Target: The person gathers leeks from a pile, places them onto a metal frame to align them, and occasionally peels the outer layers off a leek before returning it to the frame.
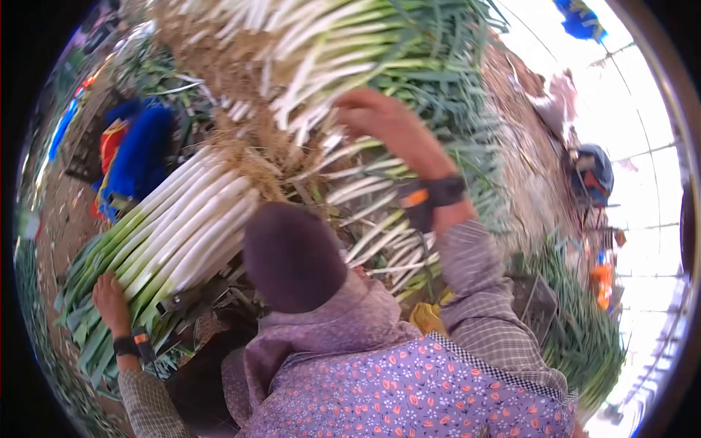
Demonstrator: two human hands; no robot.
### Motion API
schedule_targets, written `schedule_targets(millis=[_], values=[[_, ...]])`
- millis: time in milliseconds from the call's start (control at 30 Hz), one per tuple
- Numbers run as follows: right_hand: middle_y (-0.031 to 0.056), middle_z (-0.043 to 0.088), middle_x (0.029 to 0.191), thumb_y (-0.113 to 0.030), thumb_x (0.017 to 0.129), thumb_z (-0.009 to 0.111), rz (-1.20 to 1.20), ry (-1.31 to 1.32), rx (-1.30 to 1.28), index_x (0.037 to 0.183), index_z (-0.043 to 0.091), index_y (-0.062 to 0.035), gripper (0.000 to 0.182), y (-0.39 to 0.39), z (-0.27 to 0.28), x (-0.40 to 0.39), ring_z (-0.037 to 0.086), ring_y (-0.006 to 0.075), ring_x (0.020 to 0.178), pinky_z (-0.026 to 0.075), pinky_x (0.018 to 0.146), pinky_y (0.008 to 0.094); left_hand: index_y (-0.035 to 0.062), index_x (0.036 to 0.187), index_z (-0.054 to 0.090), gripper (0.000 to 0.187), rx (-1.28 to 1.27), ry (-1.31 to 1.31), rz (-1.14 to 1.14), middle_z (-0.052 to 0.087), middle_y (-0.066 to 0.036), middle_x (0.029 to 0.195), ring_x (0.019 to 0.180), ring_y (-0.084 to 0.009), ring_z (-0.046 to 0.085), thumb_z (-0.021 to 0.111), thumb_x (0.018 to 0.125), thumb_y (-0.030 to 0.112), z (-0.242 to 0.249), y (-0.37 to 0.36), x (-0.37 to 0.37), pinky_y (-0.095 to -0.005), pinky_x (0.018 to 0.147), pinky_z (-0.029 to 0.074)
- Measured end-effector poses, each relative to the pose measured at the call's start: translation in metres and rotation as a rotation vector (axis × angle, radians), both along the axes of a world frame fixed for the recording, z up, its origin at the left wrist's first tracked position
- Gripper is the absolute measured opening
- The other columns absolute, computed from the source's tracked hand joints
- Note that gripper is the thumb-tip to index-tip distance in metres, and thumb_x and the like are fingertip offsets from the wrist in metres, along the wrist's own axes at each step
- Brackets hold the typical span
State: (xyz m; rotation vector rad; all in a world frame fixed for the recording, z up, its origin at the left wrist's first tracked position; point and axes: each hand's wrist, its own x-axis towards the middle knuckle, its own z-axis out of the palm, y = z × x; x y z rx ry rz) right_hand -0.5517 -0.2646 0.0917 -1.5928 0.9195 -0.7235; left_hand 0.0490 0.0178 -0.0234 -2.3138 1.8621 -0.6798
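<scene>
A neat bundle of leeks lies at the left, its white shafts and roots toward the middle and its green tops toward the lower left. My left hand rests on those green leaves, fingers laid over them. A larger heap of leeks spreads across the top and middle, roots to the left and leaves to the right. Over this heap hovers my right hand, slightly blurred, its fingers loosely bent and apart, with nothing visible in them. Dark bands circle both wrists.
Blue cloth or sacking sits beyond the bundle. More leeks lie at the right beside a dark crate. A yellow object is near my right elbow. A covered head blocks part of the view.
</scene>
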Motion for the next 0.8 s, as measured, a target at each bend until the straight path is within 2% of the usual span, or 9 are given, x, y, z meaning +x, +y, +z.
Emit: schedule_targets(millis=[67, 200, 267, 333, 400, 567, 633, 733, 800], values=[[0.0019, 0.061, 0.091, -0.015, 0.093, 0.054, -0.432, -0.286, 0.230, 0.117, 0.059, -0.0018, 0.028, 0.008, -0.057, -0.103, 0.059, 0.0141, 0.074, 0.051, 0.071, 0.0269, 0.0066, 0.113, 0.058, 0.030, 0.070, 0.102, 0.120, 0.059, -0.012, 0.113, 0.111, -0.0311, 0.051, 0.037, 0.095, 0.019, 0.013, -0.002, -0.010, -0.0440, 0.098, 0.036], [0.0035, 0.060, 0.085, -0.015, 0.085, 0.056, -0.917, -0.113, 0.506, 0.097, 0.063, -0.0083, 0.015, 0.068, -0.215, -0.260, 0.058, 0.0214, 0.075, 0.050, 0.068, 0.0337, 0.0070, 0.114, 0.058, 0.031, 0.091, 0.162, 0.149, 0.059, -0.011, 0.114, 0.112, -0.0313, 0.051, 0.036, 0.096, 0.020, 0.020, -0.007, -0.013, -0.0440, 0.098, 0.036], [0.0068, 0.061, 0.082, -0.021, 0.081, 0.059, -0.614, 0.420, 0.332, 0.092, 0.063, -0.0102, 0.016, 0.108, -0.286, -0.272, 0.059, 0.0284, 0.079, 0.051, 0.069, 0.0408, 0.0076, 0.115, 0.058, 0.032, 0.104, 0.115, 0.158, 0.059, -0.010, 0.116, 0.112, -0.0317, 0.051, 0.036, 0.096, 0.020, 0.013, -0.003, 0.002, -0.0437, 0.098, 0.035], [0.0101, 0.063, 0.079, -0.027, 0.076, 0.062, -0.062, 1.055, -0.364, 0.088, 0.063, -0.0121, 0.019, 0.138, -0.352, -0.251, 0.060, 0.0354, 0.082, 0.052, 0.071, 0.0479, 0.0075, 0.117, 0.058, 0.033, 0.111, 0.137, 0.162, 0.059, -0.011, 0.116, 0.112, -0.0319, 0.051, 0.036, 0.096, 0.021, 0.015, -0.003, 0.002, -0.0435, 0.098, 0.035], [0.0111, 0.064, 0.080, -0.032, 0.075, 0.065, 0.116, 1.173, -0.051, 0.090, 0.063, -0.0142, 0.023, 0.146, -0.460, -0.228, 0.062, 0.0346, 0.077, 0.051, 0.068, 0.0450, 0.0075, 0.118, 0.058, 0.034, 0.093, 0.113, 0.130, 0.059, -0.011, 0.117, 0.112, -0.0322, 0.051, 0.036, 0.096, 0.022, 0.011, 0.000, 0.011, -0.0433, 0.099, 0.035], [0.0187, 0.070, 0.095, -0.038, 0.087, 0.061, -0.443, 0.786, 0.337, 0.102, 0.070, -0.0021, 0.041, 0.155, -0.485, -0.135, 0.067, 0.0317, 0.088, 0.050, 0.078, 0.0415, 0.0074, 0.117, 0.059, 0.035, 0.136, 0.121, 0.166, 0.060, -0.012, 0.117, 0.111, -0.0321, 0.052, 0.035, 0.095, 0.022, 0.016, 0.004, 0.017, -0.0438, 0.097, 0.036], [0.0164, 0.070, 0.099, -0.035, 0.083, 0.065, -0.859, 0.356, 0.839, 0.106, 0.071, -0.0081, 0.036, 0.145, -0.471, -0.122, 0.066, 0.0322, 0.087, 0.050, 0.080, 0.0391, 0.0067, 0.117, 0.059, 0.036, 0.146, 0.144, 0.205, 0.060, -0.012, 0.117, 0.112, -0.0321, 0.052, 0.035, 0.096, 0.022, 0.017, 0.000, 0.011, -0.0438, 0.098, 0.036], [0.0155, 0.069, 0.093, -0.027, 0.077, 0.070, -0.825, 0.286, 0.659, 0.101, 0.068, -0.0063, 0.032, 0.134, -0.464, -0.129, 0.065, 0.0344, 0.084, 0.051, 0.077, 0.0401, 0.0057, 0.118, 0.059, 0.035, 0.153, 0.156, 0.227, 0.060, -0.014, 0.117, 0.114, -0.0325, 0.052, 0.036, 0.097, 0.022, 0.018, -0.001, 0.009, -0.0437, 0.099, 0.036], [0.0104, 0.071, 0.086, -0.025, 0.078, 0.072, -0.384, 0.857, 0.059, 0.108, 0.062, -0.0041, 0.037, 0.116, -0.394, -0.130, 0.068, 0.0216, 0.088, 0.052, 0.077, 0.0345, 0.0073, 0.117, 0.059, 0.036, 0.147, 0.168, 0.230, 0.061, -0.012, 0.116, 0.112, -0.0321, 0.052, 0.036, 0.094, 0.022, 0.017, 0.000, 0.009, -0.0438, 0.097, 0.036]])
